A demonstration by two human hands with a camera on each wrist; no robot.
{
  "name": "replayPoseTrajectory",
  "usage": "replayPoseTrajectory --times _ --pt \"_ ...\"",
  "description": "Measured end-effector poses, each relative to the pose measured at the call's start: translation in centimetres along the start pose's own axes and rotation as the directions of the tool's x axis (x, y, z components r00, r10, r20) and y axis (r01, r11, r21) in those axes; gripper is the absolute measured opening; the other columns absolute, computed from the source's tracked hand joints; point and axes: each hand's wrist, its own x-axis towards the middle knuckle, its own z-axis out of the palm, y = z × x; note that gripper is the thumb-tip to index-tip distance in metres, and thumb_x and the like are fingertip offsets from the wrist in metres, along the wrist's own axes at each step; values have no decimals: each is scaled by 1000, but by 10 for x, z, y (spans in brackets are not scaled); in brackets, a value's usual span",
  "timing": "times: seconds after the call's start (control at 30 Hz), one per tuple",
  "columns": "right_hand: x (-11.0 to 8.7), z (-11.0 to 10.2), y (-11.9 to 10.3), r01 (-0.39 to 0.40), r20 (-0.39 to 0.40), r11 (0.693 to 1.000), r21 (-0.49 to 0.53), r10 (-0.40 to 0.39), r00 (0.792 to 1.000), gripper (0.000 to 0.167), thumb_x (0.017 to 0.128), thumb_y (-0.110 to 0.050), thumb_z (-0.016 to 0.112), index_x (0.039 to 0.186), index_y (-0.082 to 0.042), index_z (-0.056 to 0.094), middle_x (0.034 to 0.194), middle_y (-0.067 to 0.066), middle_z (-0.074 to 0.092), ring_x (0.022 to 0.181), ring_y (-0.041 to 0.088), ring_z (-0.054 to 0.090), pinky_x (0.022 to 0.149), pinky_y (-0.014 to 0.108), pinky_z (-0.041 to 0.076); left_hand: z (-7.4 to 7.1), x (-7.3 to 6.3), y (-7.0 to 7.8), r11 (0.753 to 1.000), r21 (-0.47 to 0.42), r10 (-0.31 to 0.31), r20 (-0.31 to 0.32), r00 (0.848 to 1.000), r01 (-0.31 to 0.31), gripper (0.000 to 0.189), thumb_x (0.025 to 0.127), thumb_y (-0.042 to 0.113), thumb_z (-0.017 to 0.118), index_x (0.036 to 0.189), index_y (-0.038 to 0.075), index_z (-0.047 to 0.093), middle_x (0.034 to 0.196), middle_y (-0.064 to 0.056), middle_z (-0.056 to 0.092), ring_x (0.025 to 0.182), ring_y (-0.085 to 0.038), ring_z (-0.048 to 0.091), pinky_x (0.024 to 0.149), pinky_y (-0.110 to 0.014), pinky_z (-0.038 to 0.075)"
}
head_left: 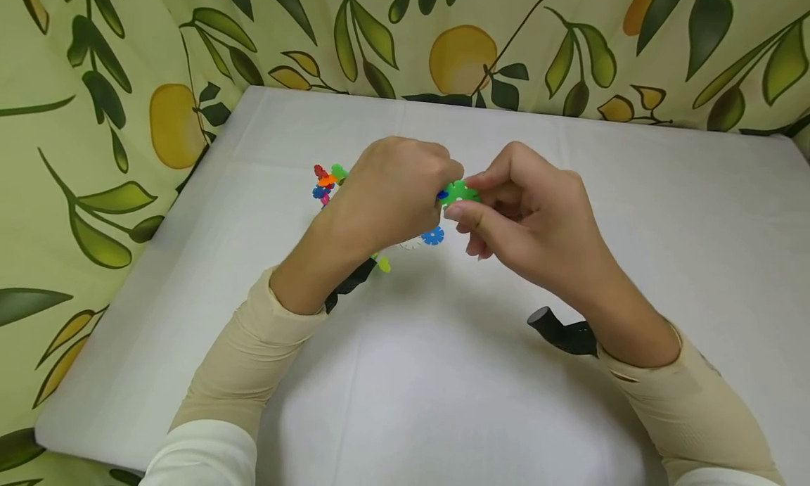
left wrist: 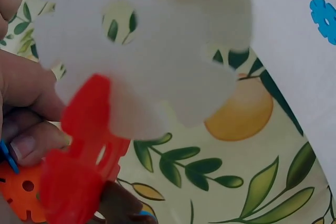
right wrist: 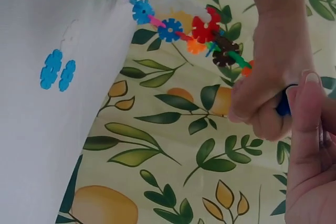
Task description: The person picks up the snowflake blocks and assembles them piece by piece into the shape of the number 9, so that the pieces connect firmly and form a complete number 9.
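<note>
My left hand (head_left: 399,187) holds a chain of notched plastic snowflake discs, its fingers curled round a dark blue disc (right wrist: 285,103). My right hand (head_left: 538,212) pinches a green disc (head_left: 460,191) between thumb and fingers, up against the blue one. Whether their slots interlock cannot be made out. The chain hangs from the left hand, with brown (right wrist: 226,52), red (right wrist: 206,26), orange (right wrist: 196,45) and blue discs (right wrist: 170,30) linked edge to edge. Close to the left wrist camera loom a blurred white disc (left wrist: 147,72) and a red one (left wrist: 79,182).
On the white table (head_left: 455,387) lie loose blue discs (right wrist: 51,69) and a white disc (head_left: 411,245), partly below the left hand. A leaf-patterned cloth (head_left: 468,43) hangs behind the table and along its left side. A black wrist mount (head_left: 563,331) juts from the right wrist.
</note>
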Motion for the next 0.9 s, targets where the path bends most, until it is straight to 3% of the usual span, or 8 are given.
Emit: replayPoseTrajectory --times 0.23,0.4,0.57,0.67,0.73,0.8,0.83,0.9 --pt "0 2 -2 -103 -5 988 115 104 995 21 82 14 74 90 6 57 71 7 68 49 20 60 46 32 54 -3 -1 2 1000 15 0 60 998 -1 18 84 -2 63 70 9 63 64 -3 48 58 -17 39 55 -27 30" --pt "3 9 2 -7 -48 986 167 15 999 23 81 15 75 95 12 57 75 9 70 51 20 63 48 33 54 -10 -4 0 1000 5 -19 29 999 19 20 80 -4 60 67 11 57 64 -2 45 59 -17 37 56 -28 30" --pt "9 -3 10 97 -11 963 253 -97 995 32 93 -6 73 108 15 55 69 11 67 52 20 63 51 32 54 -17 -6 -1 1000 -26 18 24 1000 -17 16 84 -3 60 76 10 63 69 -1 50 62 -17 41 56 -28 34" --pt "12 -12 20 94 9 979 182 -98 995 26 98 -8 65 109 14 57 70 9 65 54 19 61 51 30 52 -20 -7 -4 999 -37 15 35 999 -13 12 87 -2 62 83 9 64 73 -2 52 65 -18 45 58 -29 37" --pt "13 -14 30 14 67 999 42 -17 998 14 98 -5 63 104 7 63 75 5 66 60 16 61 53 28 52 -22 -8 -8 999 -37 -14 41 999 15 11 89 -1 64 83 9 60 74 -2 51 66 -19 45 59 -29 36" --pt "12 -11 43 -76 193 986 -148 104 976 9 97 -3 64 103 1 68 86 3 68 70 16 62 60 29 52 -24 -10 -13 998 -46 -43 45 998 45 15 89 2 68 82 8 56 74 -3 49 66 -20 44 60 -30 35" --pt "11 -8 49 -115 272 963 -245 182 945 11 97 -5 64 106 -2 69 94 2 69 77 16 63 65 30 53 -24 -11 -15 997 -51 -53 48 997 55 16 88 4 70 83 8 56 75 -3 51 67 -20 45 60 -31 36" --pt "9 -2 60 -122 424 904 -410 307 852 20 97 -10 67 115 -4 69 110 5 67 95 19 63 79 35 54 -26 -12 -18 997 -54 -59 62 996 62 17 88 10 76 88 8 59 78 -1 54 68 -19 49 62 -30 40"
